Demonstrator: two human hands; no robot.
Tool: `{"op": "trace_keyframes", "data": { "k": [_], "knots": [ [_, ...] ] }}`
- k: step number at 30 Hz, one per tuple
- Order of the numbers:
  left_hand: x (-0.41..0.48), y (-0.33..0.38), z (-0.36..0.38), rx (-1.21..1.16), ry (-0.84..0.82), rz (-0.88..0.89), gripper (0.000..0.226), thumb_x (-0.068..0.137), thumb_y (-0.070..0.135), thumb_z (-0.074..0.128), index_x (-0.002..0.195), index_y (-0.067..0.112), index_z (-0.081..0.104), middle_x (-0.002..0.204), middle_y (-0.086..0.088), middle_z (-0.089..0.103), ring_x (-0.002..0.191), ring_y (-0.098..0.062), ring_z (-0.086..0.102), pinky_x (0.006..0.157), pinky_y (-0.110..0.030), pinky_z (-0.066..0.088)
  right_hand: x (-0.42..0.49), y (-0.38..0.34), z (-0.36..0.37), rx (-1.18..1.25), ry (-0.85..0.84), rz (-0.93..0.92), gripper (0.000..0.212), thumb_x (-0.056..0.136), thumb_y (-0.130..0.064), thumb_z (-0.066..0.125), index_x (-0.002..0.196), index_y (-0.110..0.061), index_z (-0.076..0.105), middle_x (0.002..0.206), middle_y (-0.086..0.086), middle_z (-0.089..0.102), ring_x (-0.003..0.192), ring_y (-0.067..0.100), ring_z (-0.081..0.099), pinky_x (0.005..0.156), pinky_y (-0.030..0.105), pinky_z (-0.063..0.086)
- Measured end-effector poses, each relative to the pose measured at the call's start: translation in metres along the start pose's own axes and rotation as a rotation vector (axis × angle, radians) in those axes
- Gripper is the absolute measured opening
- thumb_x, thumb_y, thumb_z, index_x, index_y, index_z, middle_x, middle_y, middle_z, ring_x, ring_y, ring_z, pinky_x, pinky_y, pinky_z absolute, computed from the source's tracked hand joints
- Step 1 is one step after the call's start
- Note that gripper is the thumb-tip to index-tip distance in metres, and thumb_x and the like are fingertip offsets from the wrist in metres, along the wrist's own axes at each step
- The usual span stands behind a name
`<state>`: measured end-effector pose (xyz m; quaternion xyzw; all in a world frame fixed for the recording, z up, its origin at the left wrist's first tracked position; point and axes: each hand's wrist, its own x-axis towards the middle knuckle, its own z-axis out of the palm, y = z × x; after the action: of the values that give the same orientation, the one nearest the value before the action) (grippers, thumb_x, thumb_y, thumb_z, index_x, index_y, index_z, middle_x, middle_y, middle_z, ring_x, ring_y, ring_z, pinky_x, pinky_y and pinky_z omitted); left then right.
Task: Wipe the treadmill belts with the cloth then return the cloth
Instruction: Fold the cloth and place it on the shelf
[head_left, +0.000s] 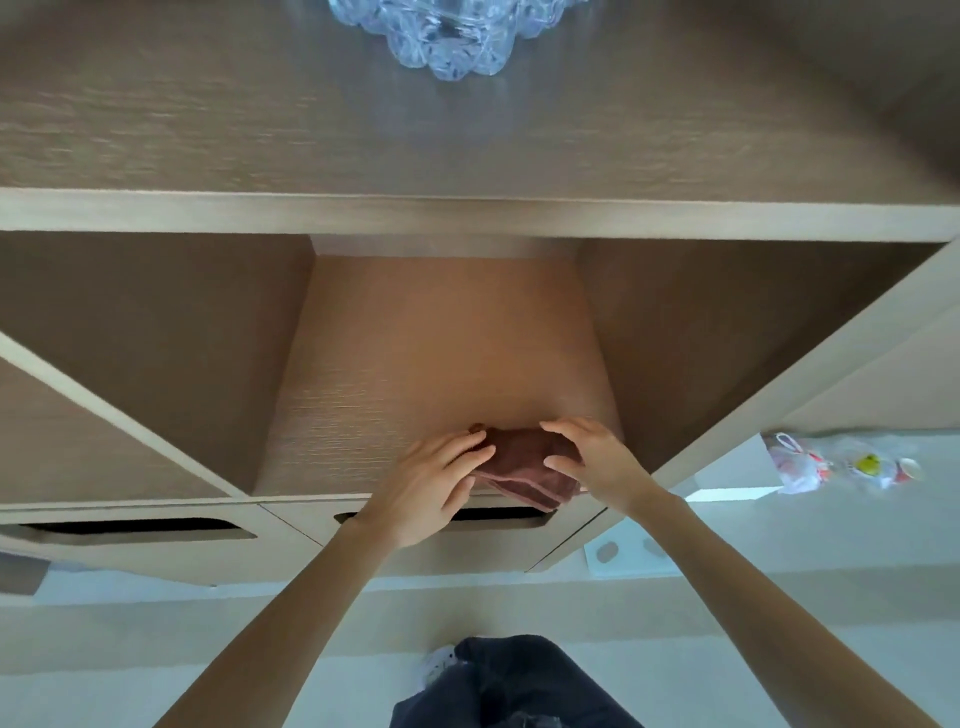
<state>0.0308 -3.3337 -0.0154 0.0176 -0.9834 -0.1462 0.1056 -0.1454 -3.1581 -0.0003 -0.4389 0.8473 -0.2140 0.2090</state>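
- Two hands are on the cloth (524, 460) right now, one on either side, at the front of the middle shelf compartment.
- Left hand (439, 486): its fingers lie fairly straight across the cloth's left end, resting on top and not curled round it.
- Right hand (597, 460): the fingers arch over the far right edge and the thumb (558, 462) is down on the near side, so the fabric is held between thumb and fingers.
- That cloth is dark reddish-brown and folded into a thick pad. It lies on the shelf floor (415, 364), and its near right corner pokes out over the front lip.
- Both forearms are bare, reaching up from the bottom of the view.
- Around them, the compartment is open-fronted and warm wood-toned, with side panels left and right and further compartments beyond.
- Just under the front lip sits a drawer front with a dark slot handle (498, 514), partly hidden by the left hand. A second slot (140, 526) lies off to the left.
- Up on the unit's top (208, 104) stands a clear, faceted glass-like bowl (447, 36), cut off by the upper edge.
- Out on the pale floor (779, 597), right of the unit, lies a clear plastic bag (841, 462) with red, white and yellow bits inside.
- Nearer the unit is a pale flat sheet (623, 556) with two grey ovals.
- Bottom centre shows dark trousers (509, 680) and a white shoe (439, 660).
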Motion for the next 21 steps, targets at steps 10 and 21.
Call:
{"op": "trace_keyframes", "data": {
  "k": [10,21],
  "knots": [
    [0.05,-0.009,-0.003,-0.135,-0.31,-0.118,0.047,0.092,0.037,0.055,0.135,0.024,0.042,0.137,0.003,0.049,0.122,-0.02,0.044,0.098,-0.031,0.032,0.009,-0.005,-0.007,0.088,-0.008,-0.009,0.035,0.076,-0.01,0.072,0.11,-0.015,0.061,0.108,0.0,0.056,0.105,0.017,0.052,0.091,0.031,0.04],
    [0.044,-0.016,-0.013,-0.171,-0.241,-0.069,0.04,0.076,0.034,0.07,0.107,0.02,0.051,0.11,0.005,0.054,0.1,-0.019,0.05,0.076,-0.025,0.032,0.009,-0.023,-0.015,0.051,0.218,-0.366,0.035,0.068,-0.003,0.079,0.098,-0.015,0.067,0.094,-0.008,0.058,0.083,0.009,0.057,0.068,0.032,0.051]
  ]
}}
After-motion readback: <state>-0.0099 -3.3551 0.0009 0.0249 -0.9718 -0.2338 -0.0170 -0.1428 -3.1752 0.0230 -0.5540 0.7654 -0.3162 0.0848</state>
